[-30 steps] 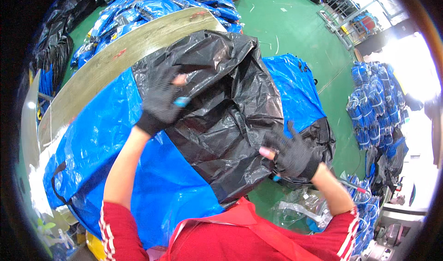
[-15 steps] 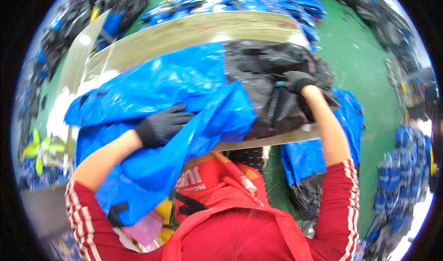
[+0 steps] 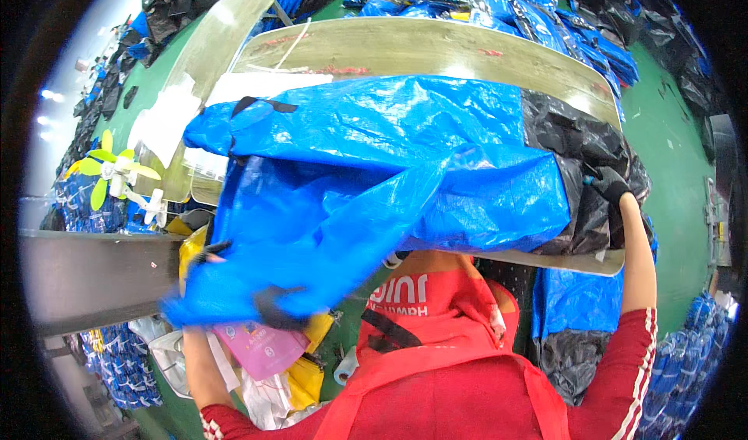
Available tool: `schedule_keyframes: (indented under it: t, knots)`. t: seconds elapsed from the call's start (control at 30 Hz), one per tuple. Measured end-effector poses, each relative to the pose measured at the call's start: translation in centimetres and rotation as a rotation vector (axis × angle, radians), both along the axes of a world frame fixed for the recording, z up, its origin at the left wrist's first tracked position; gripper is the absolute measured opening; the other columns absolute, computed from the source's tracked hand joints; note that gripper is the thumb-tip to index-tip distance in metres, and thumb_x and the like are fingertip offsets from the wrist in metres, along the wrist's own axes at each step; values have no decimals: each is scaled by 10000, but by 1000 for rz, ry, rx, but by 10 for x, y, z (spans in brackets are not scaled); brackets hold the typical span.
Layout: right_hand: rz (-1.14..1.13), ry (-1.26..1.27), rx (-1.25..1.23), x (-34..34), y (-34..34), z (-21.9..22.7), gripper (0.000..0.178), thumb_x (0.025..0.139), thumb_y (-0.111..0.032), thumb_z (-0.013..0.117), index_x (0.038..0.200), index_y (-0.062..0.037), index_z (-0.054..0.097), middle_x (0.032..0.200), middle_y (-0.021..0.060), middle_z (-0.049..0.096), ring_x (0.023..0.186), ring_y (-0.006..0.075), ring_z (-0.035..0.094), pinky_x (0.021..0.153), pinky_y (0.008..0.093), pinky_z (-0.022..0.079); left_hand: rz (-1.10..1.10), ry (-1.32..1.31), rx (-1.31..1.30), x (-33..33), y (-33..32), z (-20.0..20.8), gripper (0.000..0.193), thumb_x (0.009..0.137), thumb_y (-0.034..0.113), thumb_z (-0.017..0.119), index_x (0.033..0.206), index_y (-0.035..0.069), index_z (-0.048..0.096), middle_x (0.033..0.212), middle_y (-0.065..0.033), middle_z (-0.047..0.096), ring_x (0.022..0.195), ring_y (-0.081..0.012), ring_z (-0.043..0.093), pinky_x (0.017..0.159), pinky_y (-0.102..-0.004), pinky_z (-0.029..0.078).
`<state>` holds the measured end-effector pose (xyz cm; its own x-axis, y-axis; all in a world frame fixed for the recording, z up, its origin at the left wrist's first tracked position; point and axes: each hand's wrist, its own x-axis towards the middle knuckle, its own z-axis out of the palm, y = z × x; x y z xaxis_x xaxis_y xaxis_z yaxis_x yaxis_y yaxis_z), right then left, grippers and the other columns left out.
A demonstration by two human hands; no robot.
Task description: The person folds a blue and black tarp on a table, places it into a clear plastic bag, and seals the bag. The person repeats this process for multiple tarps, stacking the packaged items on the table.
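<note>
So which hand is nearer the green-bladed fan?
Left. The left hand, partly hidden by the blue sheet, is below and right of the fan; the right hand is far across, at the sheet's black end.

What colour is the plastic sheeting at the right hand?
The sheeting at the right hand is black, best seen in the head view.

room over far tabletop (image 3: 413, 47) (blue flap (image 3: 327, 237) nearer)

The sheeting (image 3: 491, 198) is blue and black, the sleeves (image 3: 615, 374) white-striped red.
</note>
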<state>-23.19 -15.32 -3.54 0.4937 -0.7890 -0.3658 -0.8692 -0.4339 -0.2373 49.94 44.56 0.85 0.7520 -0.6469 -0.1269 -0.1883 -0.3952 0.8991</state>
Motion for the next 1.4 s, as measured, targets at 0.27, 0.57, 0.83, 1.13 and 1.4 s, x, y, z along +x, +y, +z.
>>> schedule_keyframes:
  t: [0.27, 0.57, 0.83, 1.13, 1.4]
  knots:
    - [7, 18, 40, -7, 14, 15, 640, 789, -555, 649, 1134, -17, 634, 1091, 245, 644, 1011, 383, 615, 888, 423, 455, 142, -262, 129, 89, -15, -68, 434, 899, 170, 587, 1277, -26, 502, 1273, -148, 538, 1134, -232, 515, 1007, -329, 380]
    - [-111, 404, -117, 34, 31, 31, 797, 676, -752, 611, 1017, -35, 683, 1058, 239, 649, 993, 397, 624, 892, 489, 475, -1122, -1065, -470, -285, -374, 41, 531, 890, 307, 567, 1375, 120, 462, 1462, -176, 388, 1367, -363, 339, 1146, -488, 215]
    - [328, -149, -575, 6, 188, 79, 710, 660, -423, 706, 1285, -136, 530, 1337, 195, 497, 1294, 422, 395, 1102, 589, 218, -1617, -1083, -601, -407, -479, -48, 589, 840, 546, 508, 1333, 223, 512, 1507, -184, 309, 1409, -394, 246, 1126, -640, 100]
    - [-128, -181, -415, -19, 203, 102, 262, 740, -224, 661, 978, -115, 665, 955, 147, 676, 911, 353, 651, 878, 491, 484, -1977, -975, -746, -459, -499, -29, 432, 896, 368, 467, 1303, 242, 540, 1511, -162, 316, 1423, -388, 216, 1118, -640, 72]
    - [81, 307, -82, 59, 8, 72, 483, 791, -519, 615, 889, -58, 723, 893, 189, 692, 844, 373, 674, 750, 457, 531, -2001, -827, -656, -466, -475, -46, 459, 908, 321, 490, 1341, 168, 494, 1489, -185, 335, 1396, -377, 263, 1135, -542, 138]
